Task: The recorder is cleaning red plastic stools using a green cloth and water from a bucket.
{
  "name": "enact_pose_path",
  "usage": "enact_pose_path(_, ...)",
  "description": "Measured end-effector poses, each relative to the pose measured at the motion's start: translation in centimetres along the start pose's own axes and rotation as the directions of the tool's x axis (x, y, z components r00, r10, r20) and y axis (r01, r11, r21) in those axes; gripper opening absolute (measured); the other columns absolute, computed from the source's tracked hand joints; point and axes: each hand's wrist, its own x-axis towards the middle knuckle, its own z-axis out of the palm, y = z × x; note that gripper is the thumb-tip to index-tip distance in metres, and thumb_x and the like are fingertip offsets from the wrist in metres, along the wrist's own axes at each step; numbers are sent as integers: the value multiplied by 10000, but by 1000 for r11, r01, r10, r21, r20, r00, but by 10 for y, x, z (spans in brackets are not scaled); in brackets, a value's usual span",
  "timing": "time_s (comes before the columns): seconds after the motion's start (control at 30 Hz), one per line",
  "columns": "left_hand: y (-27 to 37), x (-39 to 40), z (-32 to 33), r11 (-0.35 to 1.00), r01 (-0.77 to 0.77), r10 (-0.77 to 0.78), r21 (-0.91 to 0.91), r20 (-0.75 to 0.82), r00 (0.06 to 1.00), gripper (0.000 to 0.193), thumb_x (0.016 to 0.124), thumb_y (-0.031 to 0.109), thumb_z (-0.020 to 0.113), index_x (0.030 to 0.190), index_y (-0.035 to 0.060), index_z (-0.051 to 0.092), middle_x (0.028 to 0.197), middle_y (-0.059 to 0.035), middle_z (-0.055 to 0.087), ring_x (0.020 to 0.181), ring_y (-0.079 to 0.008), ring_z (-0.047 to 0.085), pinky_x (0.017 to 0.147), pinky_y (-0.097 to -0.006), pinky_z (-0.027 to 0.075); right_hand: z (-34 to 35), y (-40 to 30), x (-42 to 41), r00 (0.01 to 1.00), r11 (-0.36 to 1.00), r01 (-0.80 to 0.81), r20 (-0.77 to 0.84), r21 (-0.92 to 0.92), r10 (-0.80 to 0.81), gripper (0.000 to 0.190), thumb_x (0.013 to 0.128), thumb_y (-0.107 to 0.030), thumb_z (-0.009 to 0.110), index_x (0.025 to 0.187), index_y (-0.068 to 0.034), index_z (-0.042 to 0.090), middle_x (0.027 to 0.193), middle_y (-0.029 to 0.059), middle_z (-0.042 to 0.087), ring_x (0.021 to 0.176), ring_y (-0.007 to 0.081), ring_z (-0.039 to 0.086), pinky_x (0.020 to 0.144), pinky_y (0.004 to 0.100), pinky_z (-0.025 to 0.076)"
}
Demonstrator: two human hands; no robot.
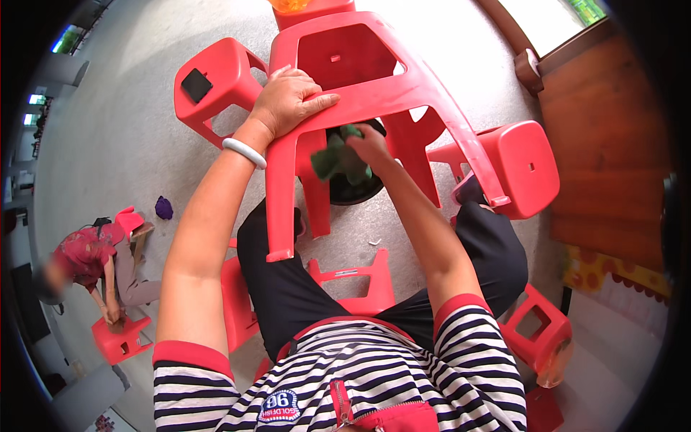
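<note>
A red plastic stool [372,100], tipped on its side with its legs towards me, lies in front of my body. My left hand [294,97] rests over its upper left edge, fingers curled on the rim and thumb along the plastic. My right hand [368,144] is low, beyond the stool's lower edge, with its fingers closed on a green cloth [343,161]. The cloth is slightly blurred and hangs over a round black basin [356,193], whose inside is mostly hidden by the cloth, my hand and the stool.
A red stool with a dark phone-like object [197,85] stands at left; another red stool [532,167] stands at right. More red stools surround me. A purple bundle [163,208] lies on the floor. At far left a person [89,254] bends over a small red stool [121,337].
</note>
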Motion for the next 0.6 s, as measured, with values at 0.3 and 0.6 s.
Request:
enact_pose_path(0.3,28,32,8,998,-65,65,-24,-26,998,433,916,469,617,808,63,727,858,-52,690,990,-241,619,1117,-485,311,84,-3,55,681,815,464,-449,-348,-579,317,875,-194,646,1179,-105,632,1177,138,647,1090,376,607,853,481,524)
enact_pose_path(0.6,11,11,10,1000,10,-10,-3,-51,999,483,919,528,580,822,89,757,868,-43,700,1009,-230,615,1117,-477,327,84,37,-73,952,766,306,165,-566,-259,491,705,-64,711,1185,-134,636,1170,110,593,1064,428,563,858,504,546)
